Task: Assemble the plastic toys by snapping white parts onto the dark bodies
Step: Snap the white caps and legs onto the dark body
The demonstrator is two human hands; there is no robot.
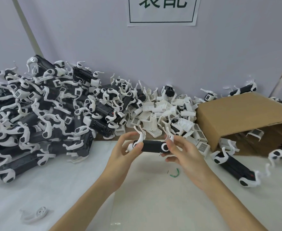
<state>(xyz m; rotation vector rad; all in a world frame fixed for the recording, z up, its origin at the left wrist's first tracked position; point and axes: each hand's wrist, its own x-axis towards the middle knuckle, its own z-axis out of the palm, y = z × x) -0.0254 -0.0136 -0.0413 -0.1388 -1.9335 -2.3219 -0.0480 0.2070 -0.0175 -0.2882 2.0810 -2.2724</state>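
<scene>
Desk [70, 189], white-covered, backed by a pale wall. Paper sign [162, 11] with green characters up on the wall, cut off by the top edge.

Big heap of assembled toys [41, 110] fills the left side of the desk, dark bodies with white legs tangled together. Cardboard box [243, 114] lies on its side at right, mouth toward the camera, a few white pieces inside. Between heap and box, a pile of loose white parts [167, 114]. Two more toys [233, 165] lie in front of the box.

Centre, held above the desk: one dark body [152, 146], level, white legs sticking up at both ends. Left hand [128, 147] grips its left end, fingers curled round it. Right hand [180, 150] pinches the right end.

Small: a single white leg [35, 215] on the desk at near left; a green wire scrap [175, 173] below the hands.
</scene>
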